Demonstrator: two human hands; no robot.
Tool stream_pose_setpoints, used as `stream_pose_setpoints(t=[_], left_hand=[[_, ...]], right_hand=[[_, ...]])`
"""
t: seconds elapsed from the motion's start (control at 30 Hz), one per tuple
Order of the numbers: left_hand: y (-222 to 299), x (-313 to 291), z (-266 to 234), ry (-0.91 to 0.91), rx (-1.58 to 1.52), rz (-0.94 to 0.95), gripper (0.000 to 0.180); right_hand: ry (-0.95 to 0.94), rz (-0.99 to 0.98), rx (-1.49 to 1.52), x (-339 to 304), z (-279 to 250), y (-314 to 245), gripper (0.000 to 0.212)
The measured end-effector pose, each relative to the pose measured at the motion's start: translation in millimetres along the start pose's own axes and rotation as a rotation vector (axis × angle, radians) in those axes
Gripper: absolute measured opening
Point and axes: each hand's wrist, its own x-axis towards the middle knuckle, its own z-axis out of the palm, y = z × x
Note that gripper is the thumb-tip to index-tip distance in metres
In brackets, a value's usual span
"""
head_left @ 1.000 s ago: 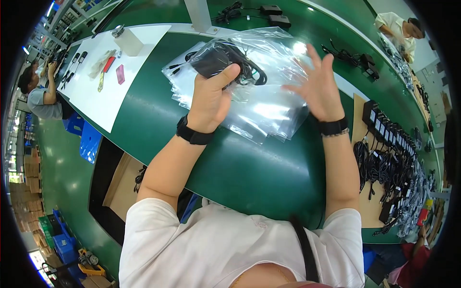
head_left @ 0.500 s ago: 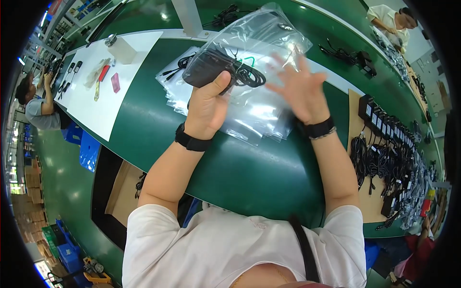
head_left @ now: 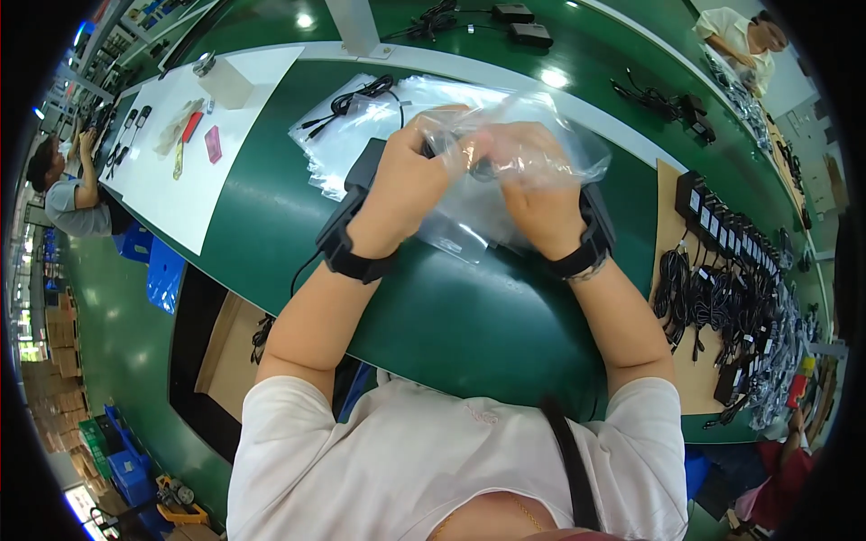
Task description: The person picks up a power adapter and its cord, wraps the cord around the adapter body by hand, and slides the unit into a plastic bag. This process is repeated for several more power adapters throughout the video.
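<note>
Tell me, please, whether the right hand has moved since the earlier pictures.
Yes: judged against the row of black adapters at the right, the right hand has moved left, away from them and toward the left hand.

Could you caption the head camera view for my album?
Left hand and right hand handle a clear plastic bag above a green table, black adapters at right.

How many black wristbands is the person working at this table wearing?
2: one wristband around the wrist below the left hand, another wristband below the right hand. None appears hidden.
</note>
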Motion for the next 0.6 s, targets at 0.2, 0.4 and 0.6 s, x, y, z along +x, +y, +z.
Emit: stream_pose_setpoints(t=[0.2, 0.4, 0.6], left_hand=[[-23, 0, -9, 0.158, 0.204, 0.29, 0.027], [-7, -5, 2, 0.168, -0.433, -0.028, 0.026], [-20, 6, -10, 0.228, -0.34, -0.109, 0.014]], right_hand=[[0.003, 0.932, 0.888, 2, 7, -21, 0.026], [-0.045, 1.149, 1.199, 3, 2, -8, 0.031], [-0.122, 0.712, 0.785, 0, 3, -16, 0.027]])
